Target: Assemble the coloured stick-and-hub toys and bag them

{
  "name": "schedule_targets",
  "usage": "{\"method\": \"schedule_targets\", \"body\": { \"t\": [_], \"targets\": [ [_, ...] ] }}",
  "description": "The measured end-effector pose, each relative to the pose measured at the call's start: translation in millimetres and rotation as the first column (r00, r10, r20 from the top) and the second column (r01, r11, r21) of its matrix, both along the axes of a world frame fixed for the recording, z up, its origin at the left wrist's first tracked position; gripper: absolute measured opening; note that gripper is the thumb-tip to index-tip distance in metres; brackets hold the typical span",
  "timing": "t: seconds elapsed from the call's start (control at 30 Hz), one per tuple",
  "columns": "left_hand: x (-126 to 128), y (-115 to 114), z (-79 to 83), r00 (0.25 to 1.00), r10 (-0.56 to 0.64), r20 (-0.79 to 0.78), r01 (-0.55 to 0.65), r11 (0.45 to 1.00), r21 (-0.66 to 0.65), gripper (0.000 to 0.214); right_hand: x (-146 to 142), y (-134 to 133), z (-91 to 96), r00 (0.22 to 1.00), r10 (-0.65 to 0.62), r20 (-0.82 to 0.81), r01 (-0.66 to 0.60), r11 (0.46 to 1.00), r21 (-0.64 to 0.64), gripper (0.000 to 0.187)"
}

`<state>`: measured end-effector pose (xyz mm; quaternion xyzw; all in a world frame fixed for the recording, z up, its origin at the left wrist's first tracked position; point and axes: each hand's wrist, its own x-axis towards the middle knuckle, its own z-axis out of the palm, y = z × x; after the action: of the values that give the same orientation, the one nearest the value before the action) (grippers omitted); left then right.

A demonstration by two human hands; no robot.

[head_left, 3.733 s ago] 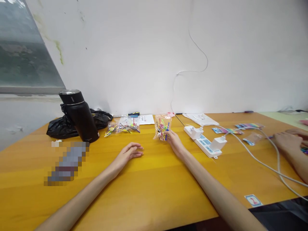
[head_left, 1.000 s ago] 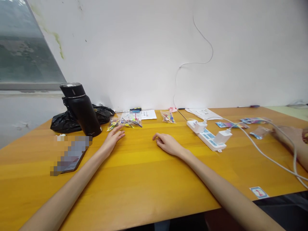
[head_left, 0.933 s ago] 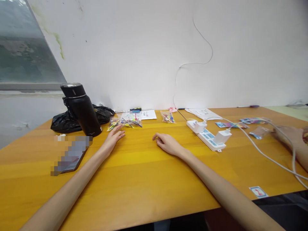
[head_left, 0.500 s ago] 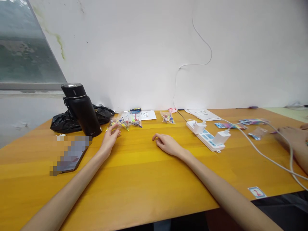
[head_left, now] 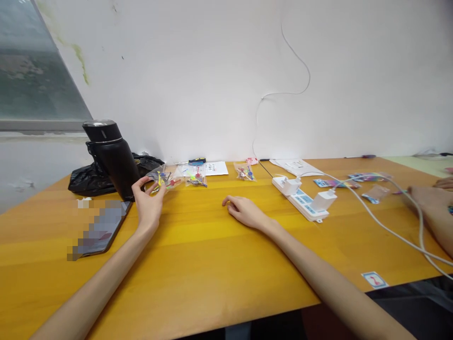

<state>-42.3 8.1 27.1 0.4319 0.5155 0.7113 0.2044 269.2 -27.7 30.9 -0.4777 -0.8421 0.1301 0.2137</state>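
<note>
At the near edge of a clear plastic bag of small colourful parts [head_left: 169, 181], my left hand [head_left: 148, 204] is closed, its thumb and fingers gripping the bag, which is tipped up from the table. The parts inside look yellow, red and blue; their kind is too small to make out. My right hand [head_left: 244, 211] rests on the wooden table [head_left: 198, 269], fingers loosely bent and a little apart, holding nothing. A second clear bag of similar parts [head_left: 197, 177] lies just right of the held one. Farther right is a third such bag [head_left: 245, 172].
A black bottle [head_left: 115, 160] stands at the left before a black plastic bag [head_left: 88, 181], with a phone [head_left: 106, 231] nearer. A power strip [head_left: 300, 200] with chargers and white cables lies right. Another person's hand [head_left: 428, 205] rests at the far right.
My left hand has moved slightly left and closed on the nearest clear bag, whose near side has come up and shifted left. My right hand has stayed in place.
</note>
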Motion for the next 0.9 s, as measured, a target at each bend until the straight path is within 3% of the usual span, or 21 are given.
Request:
{"method": "schedule_targets", "body": {
  "t": [0.43,0.53,0.67,0.77,0.9],
  "targets": [
    [6.6,-5.8,11.7,0.987,0.049,0.154,-0.047,0.999,-0.011,0.039,-0.5,-1.6,1.6,1.0,-0.001,-0.001,0.001,1.0,-0.004,0.023],
    [13.8,-11.1,9.8,0.967,-0.116,0.228,0.136,0.988,-0.075,0.039,-1.7,-2.0,1.2,0.998,-0.022,-0.059,0.02,0.999,-0.033,0.021],
    [26.1,-21.9,6.7,0.887,-0.391,0.245,0.43,0.893,-0.134,0.037,-7.9,-3.6,2.4,0.951,-0.071,-0.302,0.041,0.994,-0.105,0.029],
    [33.8,-29.3,5.2,0.848,-0.499,0.178,0.526,0.834,-0.17,0.032,-13.7,-4.9,4.6,0.869,-0.09,-0.486,0.024,0.99,-0.14,0.038],
    [41.1,-37.9,7.7,0.801,-0.583,0.136,0.598,0.771,-0.22,0.04,-17.8,-3.9,4.2,0.802,-0.146,-0.58,0.071,0.986,-0.151,0.047]
  ]
}}
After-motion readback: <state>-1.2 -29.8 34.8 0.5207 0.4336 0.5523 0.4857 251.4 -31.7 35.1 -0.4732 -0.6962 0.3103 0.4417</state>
